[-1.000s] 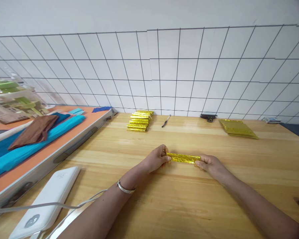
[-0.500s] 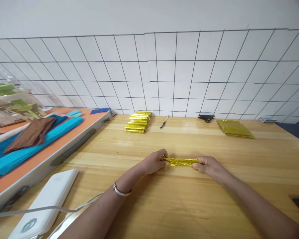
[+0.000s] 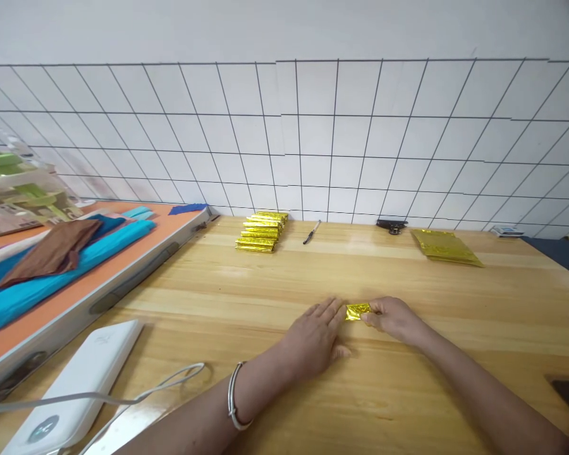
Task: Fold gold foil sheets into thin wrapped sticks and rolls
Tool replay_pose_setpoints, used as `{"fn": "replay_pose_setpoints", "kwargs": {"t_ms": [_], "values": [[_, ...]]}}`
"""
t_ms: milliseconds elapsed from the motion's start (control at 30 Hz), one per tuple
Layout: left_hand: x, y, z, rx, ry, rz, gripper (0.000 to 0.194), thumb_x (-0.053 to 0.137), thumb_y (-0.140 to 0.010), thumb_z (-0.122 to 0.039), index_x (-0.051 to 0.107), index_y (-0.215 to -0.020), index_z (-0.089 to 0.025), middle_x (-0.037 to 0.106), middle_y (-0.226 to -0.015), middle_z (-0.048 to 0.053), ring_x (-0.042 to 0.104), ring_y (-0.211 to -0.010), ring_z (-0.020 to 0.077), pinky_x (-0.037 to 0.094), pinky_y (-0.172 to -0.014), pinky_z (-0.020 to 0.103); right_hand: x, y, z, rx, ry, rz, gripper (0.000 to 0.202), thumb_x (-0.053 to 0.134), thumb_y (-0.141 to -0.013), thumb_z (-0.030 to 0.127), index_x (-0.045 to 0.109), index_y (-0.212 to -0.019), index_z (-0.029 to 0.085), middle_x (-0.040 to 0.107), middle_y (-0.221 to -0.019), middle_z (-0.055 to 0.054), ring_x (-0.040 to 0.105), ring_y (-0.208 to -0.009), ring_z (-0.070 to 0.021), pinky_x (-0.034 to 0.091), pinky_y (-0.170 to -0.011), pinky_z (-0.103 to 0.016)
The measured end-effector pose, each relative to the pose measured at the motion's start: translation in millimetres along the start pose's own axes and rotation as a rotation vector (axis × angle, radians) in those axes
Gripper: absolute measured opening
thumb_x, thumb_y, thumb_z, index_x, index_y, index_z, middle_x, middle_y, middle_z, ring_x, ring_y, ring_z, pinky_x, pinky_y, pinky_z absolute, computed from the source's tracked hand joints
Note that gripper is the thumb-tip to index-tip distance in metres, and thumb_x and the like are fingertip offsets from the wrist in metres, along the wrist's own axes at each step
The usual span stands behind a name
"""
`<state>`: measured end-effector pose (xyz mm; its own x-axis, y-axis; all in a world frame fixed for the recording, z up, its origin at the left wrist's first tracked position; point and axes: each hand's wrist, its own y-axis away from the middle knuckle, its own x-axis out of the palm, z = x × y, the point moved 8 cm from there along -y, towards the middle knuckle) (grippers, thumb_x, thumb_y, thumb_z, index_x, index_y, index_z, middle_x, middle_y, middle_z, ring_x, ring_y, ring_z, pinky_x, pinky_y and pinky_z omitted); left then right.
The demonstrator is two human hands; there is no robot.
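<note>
A strip of folded gold foil paper (image 3: pixel 358 311) lies at the middle of the wooden table, its left part hidden under my left hand (image 3: pixel 315 335). That hand is flat with its fingers stretched out, pressing on the foil. My right hand (image 3: pixel 392 317) pinches the foil's right end between thumb and fingers. Farther back, several similar gold foil strips (image 3: pixel 262 232) lie in an overlapping row near the wall. A stack of flat gold foil sheets (image 3: pixel 446 246) rests at the back right.
A pen (image 3: pixel 312 232) and a black clip (image 3: pixel 392 225) lie near the wall. On the left are a white power bank (image 3: pixel 88 373) with a cable (image 3: pixel 171 381), and an orange-topped board (image 3: pixel 137 249) bearing brown paper (image 3: pixel 52 251) and blue rolls (image 3: pixel 99 256).
My left hand has let go of the foil's left end and moved right, now flat over that part. My right hand still pinches the other end. The view has shifted slightly.
</note>
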<state>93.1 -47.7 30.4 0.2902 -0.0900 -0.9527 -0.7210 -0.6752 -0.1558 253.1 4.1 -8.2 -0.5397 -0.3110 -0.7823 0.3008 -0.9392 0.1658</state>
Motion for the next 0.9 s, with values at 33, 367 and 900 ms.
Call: {"fn": "replay_pose_setpoints", "kwargs": {"t_ms": [33,367,900], "values": [[7.5,1.5,-3.5,0.021,0.002,0.029,0.070,0.040,-0.084,-0.057,0.027,-0.137,-0.013,0.026,-0.144,0.015,0.022,-0.133,0.0286,0.020,-0.107,0.039,-2.4,1.4,0.9,0.004,0.045,0.000,0.030,0.052,-0.076,0.044,0.052,-0.058,0.020,0.047,-0.050,0.004,0.040,-0.047,-0.0104,0.023,-0.045,-0.023],[15.2,4.6,-4.4,0.054,0.009,0.066,0.082,0.028,-0.083,-0.065,0.017,-0.142,-0.010,0.015,-0.147,0.017,0.011,-0.136,0.0311,0.012,-0.110,0.044,-5.3,30.7,69.4,-0.274,0.480,-0.287,0.043,0.028,-0.092,0.040,0.060,-0.108,0.017,0.061,-0.112,-0.013,0.051,-0.109,-0.0253,0.037,-0.091,-0.039],[-2.2,39.3,22.8,0.119,0.064,0.042,0.065,0.038,-0.087,-0.053,0.025,-0.140,-0.017,0.030,-0.143,0.010,0.024,-0.133,0.0240,0.022,-0.109,0.039,26.2,42.5,43.0,-0.443,0.451,-0.050,0.061,0.033,-0.091,0.047,0.015,-0.144,0.021,0.019,-0.148,-0.005,0.019,-0.135,-0.0222,0.022,-0.110,-0.041]]}}
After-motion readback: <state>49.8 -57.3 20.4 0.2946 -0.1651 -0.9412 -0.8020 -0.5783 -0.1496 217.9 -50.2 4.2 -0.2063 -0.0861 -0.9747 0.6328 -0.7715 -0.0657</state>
